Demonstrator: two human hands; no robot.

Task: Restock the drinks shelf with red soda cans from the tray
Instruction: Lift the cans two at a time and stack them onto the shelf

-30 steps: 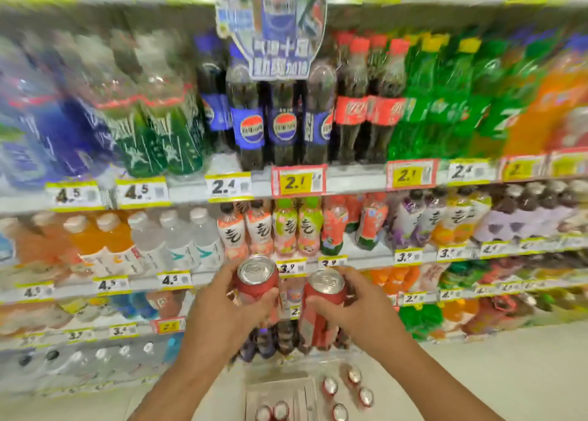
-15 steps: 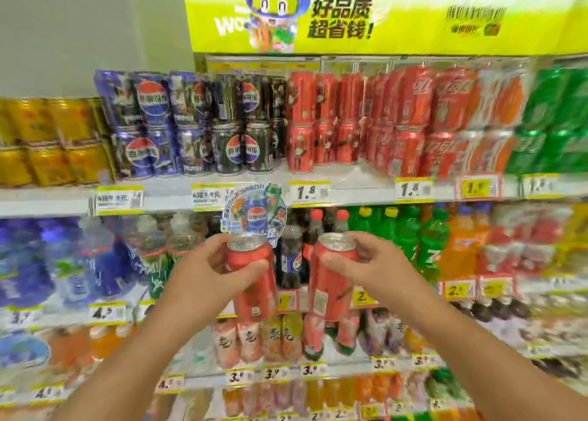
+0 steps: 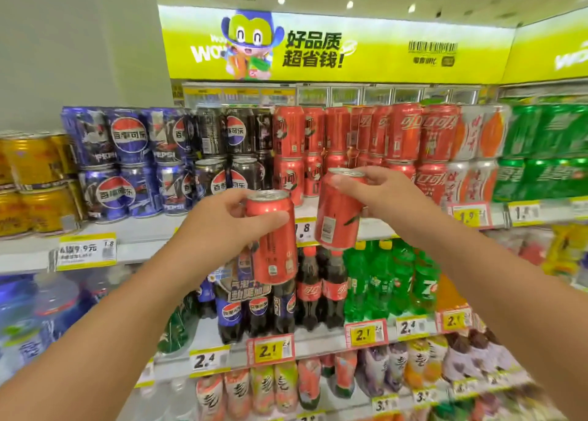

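Both arms reach up, the left hand (image 3: 222, 226) wrapping its fingers around one tilted red can (image 3: 273, 236) and the right hand (image 3: 386, 194) gripping another can (image 3: 339, 210) near the shelf (image 3: 152, 229) front edge.

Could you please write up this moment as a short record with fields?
setting: shop drinks aisle, can shelf at chest height
left hand: holds a red soda can, tilted, below shelf level
right hand: holds a second red can near the shelf edge
target: stacked red cans, two tiers
neighbours: black and blue cola cans to the left, green cans to the right
tray: not in view
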